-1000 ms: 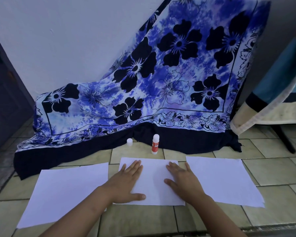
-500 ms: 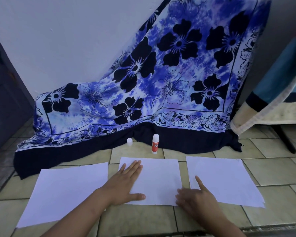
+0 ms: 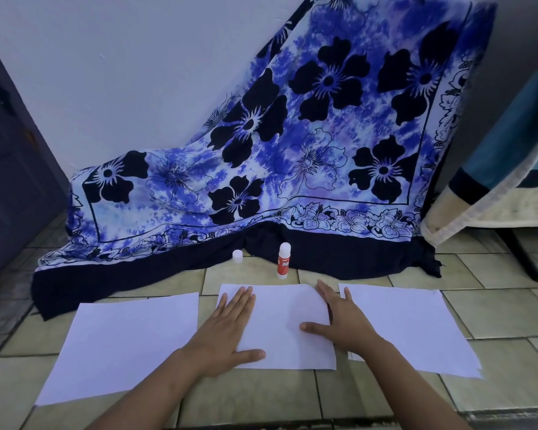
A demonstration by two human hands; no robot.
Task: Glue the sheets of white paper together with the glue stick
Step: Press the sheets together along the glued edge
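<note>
Three white sheets lie side by side on the tiled floor: a left sheet (image 3: 121,342), a middle sheet (image 3: 284,321) and a right sheet (image 3: 407,324). My left hand (image 3: 227,333) presses flat on the middle sheet's left part, fingers straight. My right hand (image 3: 342,321) lies flat along that sheet's right edge, thumb on the paper, fingers pointing away from me. Beyond the middle sheet, the uncapped red and white glue stick (image 3: 283,260) stands upright. Its white cap (image 3: 237,255) sits on the floor to the left of it.
A blue floral cloth (image 3: 292,150) drapes down from the wall onto the floor just behind the glue stick. A dark door (image 3: 10,169) stands at left. Fabric-covered furniture (image 3: 503,169) with a dark leg (image 3: 522,259) is at right.
My right hand slid off the middle sheet toward its near right corner, then moved forward again and now lies along the sheet's right edge. My left hand stayed in place.
</note>
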